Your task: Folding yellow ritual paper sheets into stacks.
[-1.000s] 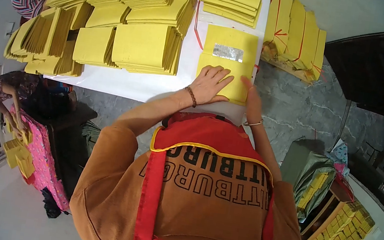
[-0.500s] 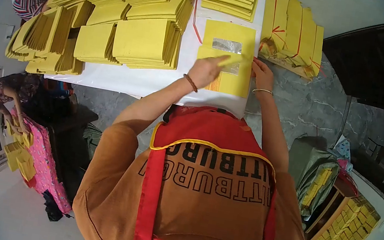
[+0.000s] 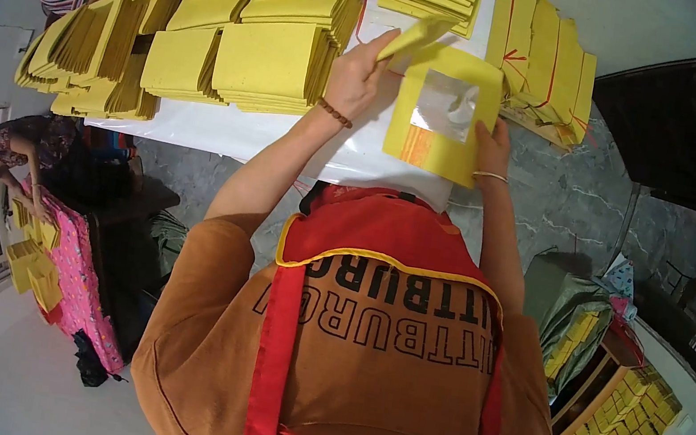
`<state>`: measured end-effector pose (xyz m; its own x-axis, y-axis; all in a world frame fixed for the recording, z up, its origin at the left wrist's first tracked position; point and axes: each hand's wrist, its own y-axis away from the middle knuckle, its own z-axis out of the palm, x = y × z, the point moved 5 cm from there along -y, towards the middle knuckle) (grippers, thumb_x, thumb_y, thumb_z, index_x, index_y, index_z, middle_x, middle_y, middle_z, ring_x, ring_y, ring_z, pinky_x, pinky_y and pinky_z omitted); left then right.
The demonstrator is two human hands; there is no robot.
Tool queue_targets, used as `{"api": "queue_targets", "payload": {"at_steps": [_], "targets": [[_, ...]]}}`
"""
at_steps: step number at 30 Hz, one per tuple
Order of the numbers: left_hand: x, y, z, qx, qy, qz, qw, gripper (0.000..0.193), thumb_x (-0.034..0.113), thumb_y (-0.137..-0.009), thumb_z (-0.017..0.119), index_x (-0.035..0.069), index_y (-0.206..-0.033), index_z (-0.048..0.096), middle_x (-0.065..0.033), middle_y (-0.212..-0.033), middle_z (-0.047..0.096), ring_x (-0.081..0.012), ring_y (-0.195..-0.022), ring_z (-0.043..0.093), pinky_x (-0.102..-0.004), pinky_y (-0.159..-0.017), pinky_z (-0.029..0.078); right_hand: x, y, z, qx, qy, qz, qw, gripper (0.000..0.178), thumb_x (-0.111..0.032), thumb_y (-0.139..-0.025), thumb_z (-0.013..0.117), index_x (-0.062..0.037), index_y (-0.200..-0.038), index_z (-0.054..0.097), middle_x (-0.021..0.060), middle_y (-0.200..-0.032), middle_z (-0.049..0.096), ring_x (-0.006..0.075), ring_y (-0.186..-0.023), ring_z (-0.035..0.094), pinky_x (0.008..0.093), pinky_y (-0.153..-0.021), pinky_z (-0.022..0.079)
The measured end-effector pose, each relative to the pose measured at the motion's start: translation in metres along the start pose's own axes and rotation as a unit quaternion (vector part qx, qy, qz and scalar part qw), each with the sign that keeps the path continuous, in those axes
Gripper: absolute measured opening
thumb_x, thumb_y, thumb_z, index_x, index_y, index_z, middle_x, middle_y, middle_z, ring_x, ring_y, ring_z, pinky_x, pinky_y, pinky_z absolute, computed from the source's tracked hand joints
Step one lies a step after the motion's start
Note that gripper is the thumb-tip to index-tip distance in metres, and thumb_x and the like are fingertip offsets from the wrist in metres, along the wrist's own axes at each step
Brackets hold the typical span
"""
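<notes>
My left hand (image 3: 355, 79) is closed on a folded yellow paper sheet (image 3: 415, 40), raised above the white-covered table (image 3: 359, 143). Beside it lies a tilted yellow paper sheet with a shiny silver square (image 3: 446, 104) and a small orange patch. My right hand (image 3: 493, 152) grips this sheet at its right edge, the thumb resting near the silver square. Some of the right fingers are hidden beneath the paper. Whether the two sheets are joined, I cannot tell.
Stacks of folded yellow paper (image 3: 267, 66) fill the table's left and far side. Red-tied yellow bundles (image 3: 546, 63) stand past its right edge. A person (image 3: 25, 151) works at a pink-covered table (image 3: 89, 291) on the left. More yellow bundles (image 3: 622, 430) sit lower right.
My left hand has moved away from the silver square and up, now with a folded yellow sheet. The right hand has shifted slightly right and down, and the silver-square sheet is tilted.
</notes>
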<state>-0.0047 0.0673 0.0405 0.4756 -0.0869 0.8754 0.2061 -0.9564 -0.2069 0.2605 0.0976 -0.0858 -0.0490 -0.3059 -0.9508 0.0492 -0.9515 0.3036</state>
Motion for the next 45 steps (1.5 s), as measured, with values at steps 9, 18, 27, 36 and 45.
{"api": "queue_targets", "payload": {"at_steps": [9,18,27,36,45], "targets": [[-0.017,-0.006,0.049,-0.077,-0.37,0.263,0.888,0.048,0.01,-0.077,0.056,0.012,-0.124,0.048,-0.0099,-0.12,0.052,-0.0259,-0.108,0.049,-0.0375,-0.088,0.041,-0.012,0.042,-0.051,-0.064,-0.274,0.118,0.952,0.029,-0.014,-0.091,0.049,-0.0055,-0.119,0.047,0.0056,-0.109,0.058,0.0177,-0.095,0.059,0.0318,-0.082,0.049],[-0.047,0.008,0.07,-0.107,-0.384,0.255,0.881,0.048,0.023,-0.085,0.053,0.01,-0.129,0.042,-0.0145,-0.13,0.043,-0.0329,-0.117,0.04,-0.043,-0.097,0.032,0.01,0.048,-0.028,-0.096,-0.318,0.136,0.933,0.032,-0.014,-0.09,0.05,-0.0067,-0.121,0.047,0.0039,-0.11,0.057,0.0151,-0.096,0.057,0.0301,-0.083,0.048],[-0.02,0.0,0.019,-0.021,-0.078,0.131,0.988,0.032,0.005,-0.079,0.049,0.005,-0.11,0.058,-0.022,-0.112,0.055,-0.0349,-0.11,0.047,-0.0414,-0.095,0.037,0.011,0.047,-0.005,-0.046,-0.175,0.095,0.979,0.027,-0.01,-0.087,0.056,-0.006,-0.113,0.051,0.0015,-0.101,0.06,0.0112,-0.086,0.058,0.0267,-0.074,0.049],[-0.001,0.081,0.016,-0.07,-0.129,0.279,0.949,0.078,-0.01,-0.061,0.056,0.013,-0.132,0.032,-0.0305,-0.136,0.024,-0.0445,-0.113,0.04,-0.0453,-0.09,0.038,-0.008,0.061,0.032,-0.138,-0.216,0.156,0.954,0.031,-0.01,-0.088,0.054,-0.0055,-0.118,0.048,0.0042,-0.105,0.058,0.0117,-0.091,0.057,0.0271,-0.078,0.048],[-0.004,0.109,0.012,-0.045,-0.243,0.245,0.938,0.067,0.003,-0.064,0.061,0.017,-0.127,0.043,-0.0212,-0.137,0.031,-0.033,-0.106,0.043,-0.0417,-0.083,0.032,-0.006,0.062,0.033,-0.132,-0.124,0.105,0.978,0.057,-0.006,-0.083,0.058,-0.0044,-0.133,0.031,0.0084,-0.121,0.048,0.0177,-0.103,0.052,0.0284,-0.086,0.044]]}}
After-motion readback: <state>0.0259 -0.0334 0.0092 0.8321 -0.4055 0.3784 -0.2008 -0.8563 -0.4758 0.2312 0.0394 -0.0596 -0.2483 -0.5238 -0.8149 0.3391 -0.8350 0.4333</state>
